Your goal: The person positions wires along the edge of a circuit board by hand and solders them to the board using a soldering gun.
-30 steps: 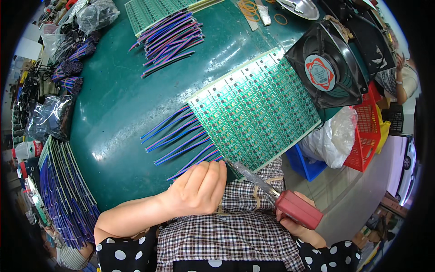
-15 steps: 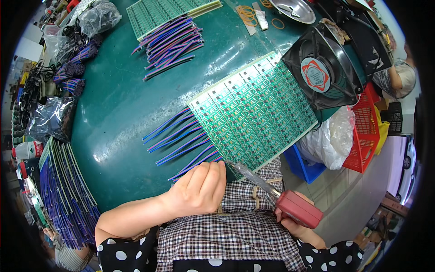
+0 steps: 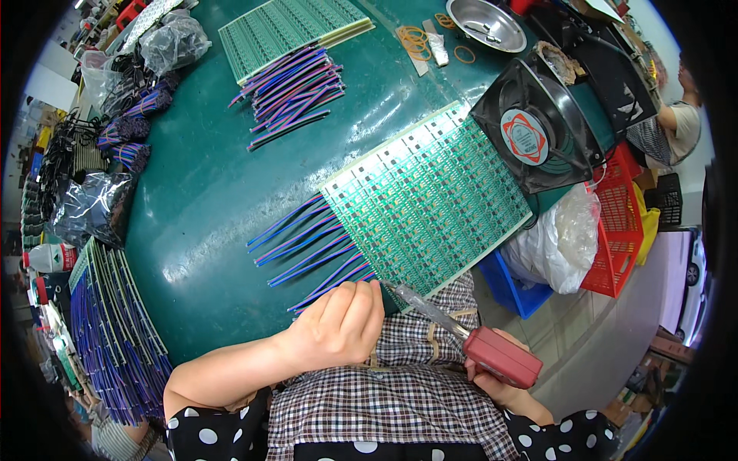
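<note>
A green circuit board panel (image 3: pixel 430 200) lies at a slant on the green table, its near corner jutting over my lap. Thin blue, red and black wires (image 3: pixel 307 240) fan out from its left edge. At that near corner, my left hand (image 3: pixel 336 323) is closed in a pinch on a wire, most of which the fingers hide. My right hand (image 3: pixel 500 384) grips a red soldering gun (image 3: pixel 503 356) from below and behind. Its greyish barrel points up and left, with the tip close to the left fingertips at the board's edge; exact contact cannot be made out.
A black fan (image 3: pixel 530 131) stands against the board's far right. Beyond lie stacked panels (image 3: pixel 292 31), a wire pile (image 3: pixel 296 84), rubber bands (image 3: pixel 415 42) and a metal dish (image 3: pixel 488 24). Wired boards (image 3: pixel 115 330) hang at left. Blue (image 3: pixel 516 288) and red crates (image 3: pixel 615 230) stand right.
The view has shifted slightly, so the table and board appear a little lower. My hands keep nearly the same pose, and the soldering gun's tip stays by the board's near corner.
</note>
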Demonstrator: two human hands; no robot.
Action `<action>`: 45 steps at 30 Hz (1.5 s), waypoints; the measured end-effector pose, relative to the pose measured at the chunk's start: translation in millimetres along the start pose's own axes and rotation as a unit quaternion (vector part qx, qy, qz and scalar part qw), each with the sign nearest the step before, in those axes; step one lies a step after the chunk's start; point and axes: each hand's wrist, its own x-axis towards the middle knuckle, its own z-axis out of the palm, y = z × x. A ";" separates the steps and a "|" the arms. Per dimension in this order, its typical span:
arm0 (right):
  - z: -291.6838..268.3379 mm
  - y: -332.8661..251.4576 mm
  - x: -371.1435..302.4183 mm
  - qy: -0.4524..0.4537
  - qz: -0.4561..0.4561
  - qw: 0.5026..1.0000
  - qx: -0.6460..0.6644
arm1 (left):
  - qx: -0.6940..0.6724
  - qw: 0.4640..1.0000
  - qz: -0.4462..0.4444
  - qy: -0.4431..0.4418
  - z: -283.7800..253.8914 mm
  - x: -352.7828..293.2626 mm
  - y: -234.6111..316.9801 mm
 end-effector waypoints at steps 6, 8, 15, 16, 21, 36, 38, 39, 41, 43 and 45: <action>-2.1 -1.3 -8.6 0.002 0.092 0.995 0.035 | 0.005 1.000 0.007 -0.004 -1.8 3.5 1.6; -2.8 -4.7 -3.8 -0.002 0.083 0.995 0.053 | 0.007 1.000 0.010 -0.001 0.5 3.0 -0.6; 0.5 -2.3 -12.7 0.014 0.103 0.995 -0.004 | 0.016 1.000 0.017 0.000 0.4 -0.6 1.4; 1.8 -0.6 -13.1 0.020 0.100 0.994 0.029 | 0.021 1.000 0.021 0.004 0.0 -0.4 1.7; 3.8 5.7 -3.3 0.015 -0.008 0.999 0.048 | 0.020 0.999 0.028 -0.010 -1.2 -0.1 2.2; -5.4 -4.6 4.5 0.109 -0.066 0.991 -0.039 | 0.010 0.999 0.033 -0.027 -7.2 -0.2 -2.7; 2.4 10.8 -8.1 0.189 0.039 0.979 0.063 | 0.006 0.999 0.039 -0.020 -5.6 1.2 -0.3; 2.4 16.4 -8.1 0.261 0.028 0.958 0.114 | 0.005 0.999 0.040 -0.018 -5.5 2.3 0.1; -20.4 -12.3 7.0 0.305 -0.057 0.950 0.031 | -0.028 0.999 -0.001 -0.038 -11.6 -1.4 2.5; -34.7 0.6 15.2 0.331 -0.161 0.898 0.240 | -0.091 0.992 -0.032 -0.081 -18.2 0.8 6.9; -57.3 -0.7 29.5 0.362 -0.230 0.883 0.193 | -0.084 0.994 -0.022 -0.068 -16.6 1.9 7.3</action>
